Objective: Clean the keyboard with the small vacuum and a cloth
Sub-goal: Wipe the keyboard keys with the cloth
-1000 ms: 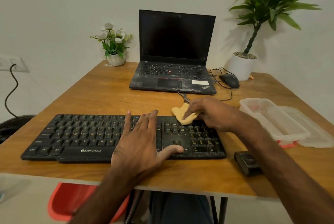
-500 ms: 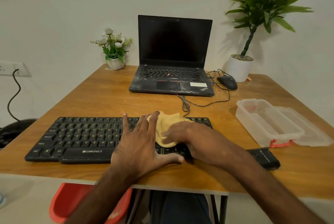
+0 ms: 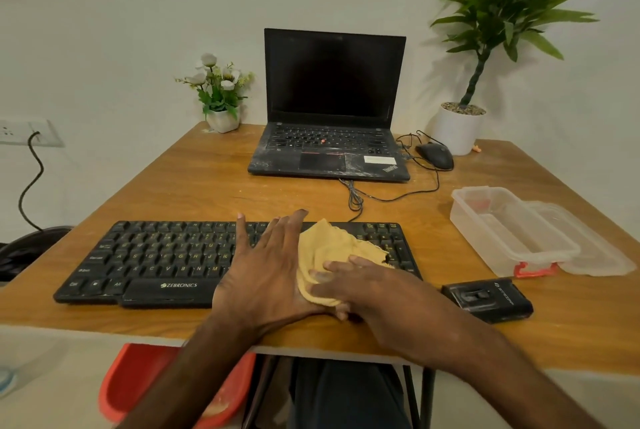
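A black Zebronics keyboard (image 3: 156, 255) lies along the near edge of the wooden table (image 3: 207, 179). My left hand (image 3: 266, 265) rests flat on its middle keys with the fingers straight and spread. Just to the right, my right hand (image 3: 367, 286) presses a crumpled yellow cloth (image 3: 332, 245) onto the keys with flat fingers. The cloth spreads towards the number pad and touches the side of my left hand. The small black vacuum (image 3: 486, 298) lies on the table right of the keyboard, untouched.
An open dusty laptop (image 3: 332, 151) stands behind the keyboard, its cable trailing forward. A mouse (image 3: 434, 155) and a potted plant (image 3: 457, 130) sit at the back right, a small flower pot (image 3: 221, 96) at the back left. A clear plastic container (image 3: 509, 231) and its lid (image 3: 595, 252) lie at the right.
My right hand has dragged the cloth left and towards me, from the keyboard's upper right to beside my left hand. The cloth has spread out. My left hand stayed put.
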{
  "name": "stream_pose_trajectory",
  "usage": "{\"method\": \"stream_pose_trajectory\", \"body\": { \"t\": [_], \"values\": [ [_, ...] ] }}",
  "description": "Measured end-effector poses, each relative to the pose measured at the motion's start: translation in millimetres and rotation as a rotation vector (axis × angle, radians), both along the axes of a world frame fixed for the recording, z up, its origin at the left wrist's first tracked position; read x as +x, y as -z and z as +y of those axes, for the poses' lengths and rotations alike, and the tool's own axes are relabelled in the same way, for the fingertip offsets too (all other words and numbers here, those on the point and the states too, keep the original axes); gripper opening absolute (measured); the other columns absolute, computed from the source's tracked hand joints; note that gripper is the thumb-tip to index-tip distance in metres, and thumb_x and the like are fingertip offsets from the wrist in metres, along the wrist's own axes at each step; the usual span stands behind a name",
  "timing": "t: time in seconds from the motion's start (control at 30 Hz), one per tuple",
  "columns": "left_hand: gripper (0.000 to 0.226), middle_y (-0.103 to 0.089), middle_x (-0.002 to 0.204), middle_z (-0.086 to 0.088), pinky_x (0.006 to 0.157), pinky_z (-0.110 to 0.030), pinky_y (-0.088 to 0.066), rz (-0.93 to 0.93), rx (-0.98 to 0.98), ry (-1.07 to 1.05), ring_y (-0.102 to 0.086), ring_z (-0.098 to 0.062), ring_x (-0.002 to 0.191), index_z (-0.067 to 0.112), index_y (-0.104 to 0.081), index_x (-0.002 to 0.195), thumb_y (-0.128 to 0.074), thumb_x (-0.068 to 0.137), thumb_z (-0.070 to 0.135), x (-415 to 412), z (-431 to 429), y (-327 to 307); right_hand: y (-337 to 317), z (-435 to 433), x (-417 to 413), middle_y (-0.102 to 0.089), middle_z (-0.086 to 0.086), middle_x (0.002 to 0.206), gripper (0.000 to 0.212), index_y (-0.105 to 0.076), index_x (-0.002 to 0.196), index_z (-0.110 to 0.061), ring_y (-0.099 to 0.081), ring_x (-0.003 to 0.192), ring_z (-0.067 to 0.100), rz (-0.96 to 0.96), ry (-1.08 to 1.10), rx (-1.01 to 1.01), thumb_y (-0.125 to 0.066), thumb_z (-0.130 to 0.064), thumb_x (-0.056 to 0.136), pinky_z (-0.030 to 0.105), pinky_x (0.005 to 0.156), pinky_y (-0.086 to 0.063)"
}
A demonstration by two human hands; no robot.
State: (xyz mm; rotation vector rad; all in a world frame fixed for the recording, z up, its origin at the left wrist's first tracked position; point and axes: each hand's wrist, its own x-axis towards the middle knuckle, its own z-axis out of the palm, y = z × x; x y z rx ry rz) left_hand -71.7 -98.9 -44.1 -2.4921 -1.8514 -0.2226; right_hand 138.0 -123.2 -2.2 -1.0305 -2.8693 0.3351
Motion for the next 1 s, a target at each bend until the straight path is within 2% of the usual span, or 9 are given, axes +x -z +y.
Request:
{"method": "stream_pose_trajectory", "body": {
  "t": [0.07,0.17,0.27,0.4,0.6,0.8,0.87,0.93,1.0],
  "values": [
    [0.144,-0.003,0.169,0.0,0.118,-0.067,0.01,0.018,0.005,0.006,-0.008,-0.018,0.155,0.015,0.011,0.157,0.009,0.047,0.107,-1,0,2,0,-8,9,-0.008,-0.039,0.143,0.069,-0.032,0.147,-0.043,0.017,0.122,-0.034,-0.014,0.003,-0.023,-0.043,0.004,0.098,0.0,0.102,0.015],
    [0.146,-0.01,0.168,0.0,0.119,-0.064,0.013,-0.005,0.033,-0.022,-0.011,-0.017,0.155,0.016,0.009,0.156,-0.007,0.047,0.111,3,-2,1,1,-8,24,-0.005,-0.035,0.15,0.072,-0.019,0.147,-0.049,0.009,0.138,-0.017,-0.08,0.059,0.034,-0.047,-0.003,0.098,0.017,0.116,0.011],
    [0.15,-0.014,0.167,-0.001,0.119,-0.064,0.012,0.006,0.052,-0.035,-0.012,-0.017,0.155,0.016,0.008,0.157,-0.008,0.043,0.112,6,-3,0,7,-13,24,0.006,-0.03,0.152,0.08,-0.003,0.144,-0.049,0.016,0.141,-0.009,-0.082,0.145,0.051,-0.052,-0.006,0.097,0.017,0.112,0.019],
    [0.137,-0.015,0.167,-0.003,0.118,-0.065,0.011,0.022,0.046,-0.015,-0.01,-0.017,0.155,0.016,0.012,0.156,0.006,0.052,0.105,4,-2,2,25,-24,0,0.004,-0.028,0.156,0.078,-0.015,0.15,-0.044,0.02,0.14,-0.012,0.033,0.124,-0.029,-0.051,-0.002,0.096,0.016,0.116,0.013],
    [0.139,-0.025,0.164,-0.006,0.118,-0.066,0.01,-0.008,0.074,-0.009,-0.019,-0.02,0.153,0.016,0.001,0.159,0.004,0.054,0.107,5,-3,2,15,-10,-16,-0.014,-0.018,0.161,0.052,-0.019,0.153,-0.039,-0.002,0.147,-0.004,0.103,0.362,0.058,-0.034,-0.045,0.103,0.027,0.119,0.013],
    [0.143,-0.011,0.167,-0.005,0.118,-0.064,0.013,0.06,0.036,-0.063,-0.01,-0.017,0.155,0.015,0.011,0.159,0.006,0.049,0.107,7,-3,1,4,-29,-17,-0.023,-0.016,0.159,0.045,-0.032,0.149,-0.038,0.006,0.128,-0.018,0.11,0.39,0.001,-0.041,-0.027,0.106,-0.008,0.072,0.026],
    [0.143,-0.009,0.167,-0.006,0.117,-0.065,0.013,0.094,0.027,-0.058,-0.009,-0.018,0.155,0.015,0.014,0.158,0.012,0.047,0.106,6,-2,2,4,-27,-20,-0.021,-0.021,0.158,0.046,-0.031,0.149,-0.039,0.011,0.118,-0.024,0.189,0.377,-0.036,-0.04,-0.036,0.105,-0.007,0.085,0.023],
    [0.141,-0.007,0.168,-0.008,0.117,-0.066,0.012,0.124,0.016,-0.064,-0.007,-0.02,0.155,0.014,0.017,0.157,0.014,0.049,0.104,5,-2,2,11,-18,-23,-0.009,-0.022,0.16,0.052,-0.023,0.152,-0.04,0.01,0.135,-0.017,0.194,0.356,-0.031,-0.041,-0.041,0.103,0.011,0.114,0.013],
    [0.138,-0.008,0.168,-0.008,0.118,-0.066,0.01,0.122,0.03,-0.075,-0.008,-0.02,0.155,0.013,0.015,0.158,0.015,0.052,0.102,5,-1,3,14,-10,-25,-0.006,-0.022,0.161,0.054,-0.021,0.152,-0.041,0.006,0.143,-0.01,0.174,0.382,-0.008,-0.041,-0.043,0.102,0.025,0.12,0.007]
  ]
}}
